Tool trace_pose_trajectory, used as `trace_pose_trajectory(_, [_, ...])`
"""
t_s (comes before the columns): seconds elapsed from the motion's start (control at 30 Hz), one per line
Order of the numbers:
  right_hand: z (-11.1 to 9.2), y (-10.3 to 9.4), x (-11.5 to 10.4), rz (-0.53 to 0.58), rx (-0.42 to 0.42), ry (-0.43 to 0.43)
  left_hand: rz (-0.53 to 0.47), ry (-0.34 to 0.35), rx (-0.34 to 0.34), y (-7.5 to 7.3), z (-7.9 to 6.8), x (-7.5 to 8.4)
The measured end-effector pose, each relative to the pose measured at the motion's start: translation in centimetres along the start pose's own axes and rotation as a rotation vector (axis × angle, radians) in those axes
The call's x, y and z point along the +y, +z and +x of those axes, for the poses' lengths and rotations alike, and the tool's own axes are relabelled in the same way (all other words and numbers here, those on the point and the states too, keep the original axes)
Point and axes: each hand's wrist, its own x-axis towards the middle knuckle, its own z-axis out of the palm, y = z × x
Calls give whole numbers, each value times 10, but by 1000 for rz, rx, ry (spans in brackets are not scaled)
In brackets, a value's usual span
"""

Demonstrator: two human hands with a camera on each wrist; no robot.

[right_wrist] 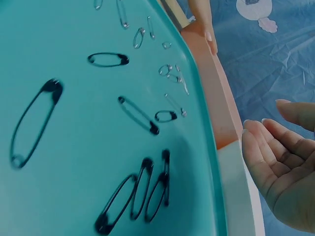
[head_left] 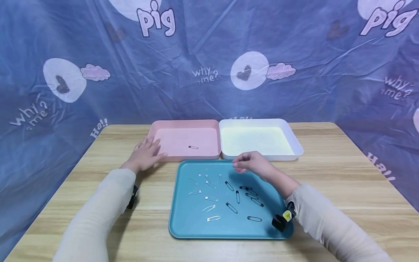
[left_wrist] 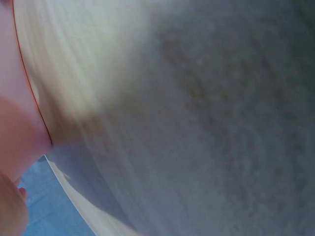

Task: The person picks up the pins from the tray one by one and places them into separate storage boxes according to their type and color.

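Observation:
My left hand (head_left: pixel 144 154) rests with spread fingers at the left side of a pink tray (head_left: pixel 176 134), holding nothing. A single black safety pin (head_left: pixel 193 147) lies in that tray. Over the far edge of a teal tray (head_left: pixel 188 227) hovers my right hand (head_left: pixel 253 165), near the white tray's front wall. Its fingers are loosely bent, and the right wrist view shows the palm (right_wrist: pixel 295 196) with nothing in it. On the teal tray, silver safety pins (head_left: pixel 213 218) are scattered to the left, and black safety pins (head_left: pixel 254 218) lie mostly to the right, several overlapping.
The white tray (head_left: pixel 255 140) stands beside the pink one, behind the teal tray. All three sit on a wood-grain table (head_left: pixel 147 225). A blue printed cloth (head_left: pixel 183 94) hangs behind the table. In the left wrist view, mostly blurred tabletop (left_wrist: pixel 123 147) shows.

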Motion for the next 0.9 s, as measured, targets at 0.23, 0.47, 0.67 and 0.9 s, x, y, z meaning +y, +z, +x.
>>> trace_pose_trajectory(0.23, [-13, -7, 12, -13, -8, -13, 3, -8, -5, 0, 0, 1])
trace_pose_trajectory(0.47, [-23, -12, 23, -23, -10, -8, 8, -8, -3, 2, 1, -1])
trace_pose_trajectory(0.67, [-29, -14, 32, -33, -4, 19, 20, 0, 4, 3, 1, -3])
trace_pose_trajectory(0.9, [-35, -17, 40, -41, -5, 27, 17, 5, 8, 3, 2, -2])
